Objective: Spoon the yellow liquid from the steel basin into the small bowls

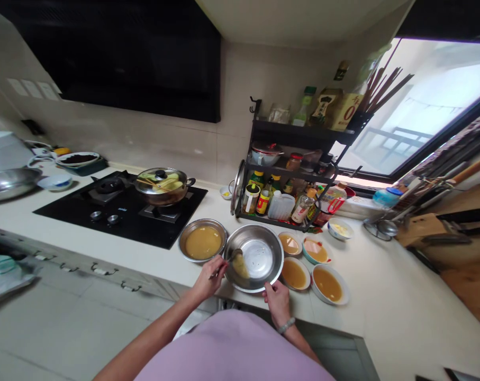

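My left hand (210, 278) is closed round the handle of a spoon (235, 255), whose head is over the left side of a steel basin (265, 251). A little yellowish liquid (240, 267) lies inside, below the spoon. At the near right, my right hand (277, 299) grips the basin's rim. Just left of it stands another steel basin (184, 251) filled with yellow-brown liquid. To the right are several bowls of similar brownish liquid, among them a white bowl (345, 293) and a turquoise-edged bowl (309, 257).
A black hob (105, 222) carries a lidded pan (160, 198) at the left. Behind the basins stands a black rack (299, 132) of bottles and jars. A small bowl (340, 236) and a knife block (418, 227) are at the right, below the window.
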`<state>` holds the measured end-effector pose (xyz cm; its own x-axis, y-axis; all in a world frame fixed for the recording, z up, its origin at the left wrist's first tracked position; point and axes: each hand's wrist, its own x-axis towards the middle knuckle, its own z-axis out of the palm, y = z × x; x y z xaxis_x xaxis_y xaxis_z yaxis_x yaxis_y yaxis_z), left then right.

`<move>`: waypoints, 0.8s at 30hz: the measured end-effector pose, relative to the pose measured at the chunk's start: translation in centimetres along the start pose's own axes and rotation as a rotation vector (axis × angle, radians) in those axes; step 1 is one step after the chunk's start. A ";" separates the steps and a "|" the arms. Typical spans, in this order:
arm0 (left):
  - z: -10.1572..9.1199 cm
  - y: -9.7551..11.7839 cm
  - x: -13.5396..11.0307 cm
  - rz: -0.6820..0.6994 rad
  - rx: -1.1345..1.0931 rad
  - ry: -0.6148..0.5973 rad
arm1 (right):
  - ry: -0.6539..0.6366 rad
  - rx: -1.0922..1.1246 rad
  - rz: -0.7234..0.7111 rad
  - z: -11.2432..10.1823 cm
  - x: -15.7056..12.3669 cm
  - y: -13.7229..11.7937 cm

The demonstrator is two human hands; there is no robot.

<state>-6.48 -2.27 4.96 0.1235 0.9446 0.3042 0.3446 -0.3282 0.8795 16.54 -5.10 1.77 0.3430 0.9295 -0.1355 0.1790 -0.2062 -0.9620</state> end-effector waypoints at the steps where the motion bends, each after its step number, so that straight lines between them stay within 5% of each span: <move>1: 0.0 -0.1 0.1 -0.110 -0.088 0.055 | 0.002 0.008 0.006 0.0 0.0 0.0; 4: -0.2 -0.6 0.4 -0.413 -0.362 0.256 | 0.005 0.032 0.014 0.0 0.1 0.2; 8: -0.8 -0.7 0.4 -0.566 -0.554 0.446 | -0.008 0.025 0.013 -0.1 0.2 0.7; 24: -4.9 0.5 0.5 -0.528 -0.608 0.640 | 0.000 0.019 0.009 -0.2 0.2 0.1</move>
<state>-10.84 -1.96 7.39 -0.4879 0.8511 -0.1937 -0.3401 0.0189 0.9402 16.80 -4.96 1.64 0.3443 0.9277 -0.1442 0.1583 -0.2087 -0.9651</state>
